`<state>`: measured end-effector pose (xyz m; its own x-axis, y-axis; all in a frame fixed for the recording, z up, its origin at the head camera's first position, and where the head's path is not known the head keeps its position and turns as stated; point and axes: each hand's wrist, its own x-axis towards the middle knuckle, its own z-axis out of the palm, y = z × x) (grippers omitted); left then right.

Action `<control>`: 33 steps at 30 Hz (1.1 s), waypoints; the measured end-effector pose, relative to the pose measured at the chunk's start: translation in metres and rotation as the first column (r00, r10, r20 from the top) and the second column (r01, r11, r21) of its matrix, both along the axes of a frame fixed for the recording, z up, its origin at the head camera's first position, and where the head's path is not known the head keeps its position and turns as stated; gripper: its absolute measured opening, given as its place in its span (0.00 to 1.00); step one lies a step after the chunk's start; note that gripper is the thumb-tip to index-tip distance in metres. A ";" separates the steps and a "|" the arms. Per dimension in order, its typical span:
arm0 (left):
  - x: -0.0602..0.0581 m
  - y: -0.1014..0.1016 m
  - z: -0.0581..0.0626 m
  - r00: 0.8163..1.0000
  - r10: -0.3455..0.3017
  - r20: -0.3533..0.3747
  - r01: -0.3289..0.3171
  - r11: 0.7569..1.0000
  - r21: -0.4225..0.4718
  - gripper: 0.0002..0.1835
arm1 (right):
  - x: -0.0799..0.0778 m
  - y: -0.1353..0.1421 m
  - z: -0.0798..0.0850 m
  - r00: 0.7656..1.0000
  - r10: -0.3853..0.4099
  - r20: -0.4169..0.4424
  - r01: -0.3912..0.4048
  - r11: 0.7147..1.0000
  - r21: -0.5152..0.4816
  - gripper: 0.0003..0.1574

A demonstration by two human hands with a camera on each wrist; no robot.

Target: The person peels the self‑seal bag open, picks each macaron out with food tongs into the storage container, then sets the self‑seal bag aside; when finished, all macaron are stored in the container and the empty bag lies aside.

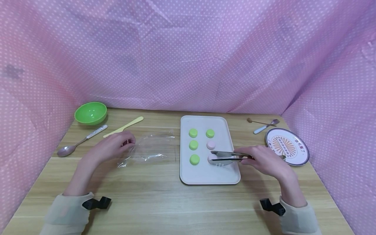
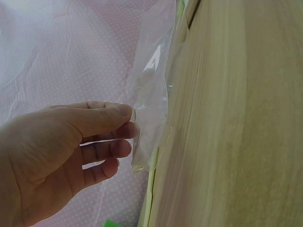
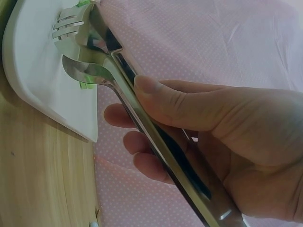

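Observation:
My left hand (image 1: pixel 113 145) pinches the edge of a clear plastic bag (image 1: pixel 155 148) between thumb and fingers; the left wrist view also shows the thin bag (image 2: pixel 150 90) hanging from the fingertips. My right hand (image 1: pixel 265 160) grips metal serving tongs (image 3: pixel 142 113), one end forked and the other spoon-shaped. Their tips are over the right side of a white tray (image 1: pixel 210 178), at the nearer pink macaron (image 1: pixel 211 158), which they partly cover. Whether they clamp it, I cannot tell. Another pink macaron (image 1: pixel 211 145) and several green macarons (image 1: pixel 193 144) sit on the tray.
At left are a green bowl (image 1: pixel 91 113), a large spoon (image 1: pixel 67 150) and a yellow spreader (image 1: pixel 135 121). A patterned plate (image 1: pixel 296 140), a small fork (image 1: pixel 260 129) and a thin wooden stick (image 1: pixel 258 122) lie at right. Pink dotted cloth (image 1: pixel 188 65) hangs behind the table.

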<state>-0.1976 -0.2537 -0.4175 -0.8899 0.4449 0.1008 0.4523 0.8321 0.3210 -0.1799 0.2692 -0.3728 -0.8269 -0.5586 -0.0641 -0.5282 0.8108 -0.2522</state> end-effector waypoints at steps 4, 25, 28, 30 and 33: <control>0.000 0.000 0.000 1.000 0.001 0.000 -0.001 1.000 0.001 0.03 | 0.000 0.000 0.000 1.000 -0.002 0.002 0.002 1.000 0.001 0.20; 0.001 0.000 -0.001 1.000 0.008 -0.006 -0.008 1.000 0.003 0.03 | -0.001 0.001 -0.001 1.000 0.012 0.007 -0.011 1.000 -0.019 0.20; 0.001 0.000 -0.001 1.000 0.007 -0.011 -0.007 1.000 0.001 0.03 | -0.001 0.001 -0.001 1.000 0.012 0.008 -0.011 1.000 -0.021 0.20; 0.001 -0.001 -0.001 1.000 0.009 -0.011 -0.009 1.000 0.000 0.04 | 0.000 0.000 0.000 1.000 0.011 0.010 -0.010 1.000 -0.022 0.20; 0.001 -0.001 -0.002 1.000 0.010 -0.008 -0.010 1.000 0.002 0.04 | 0.001 0.000 0.001 1.000 0.000 0.013 0.000 1.000 -0.015 0.22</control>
<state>-0.1968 -0.2546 -0.4193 -0.8936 0.4355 0.1084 0.4462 0.8362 0.3188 -0.1790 0.2689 -0.3719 -0.8260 -0.5598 -0.0660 -0.5250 0.8067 -0.2713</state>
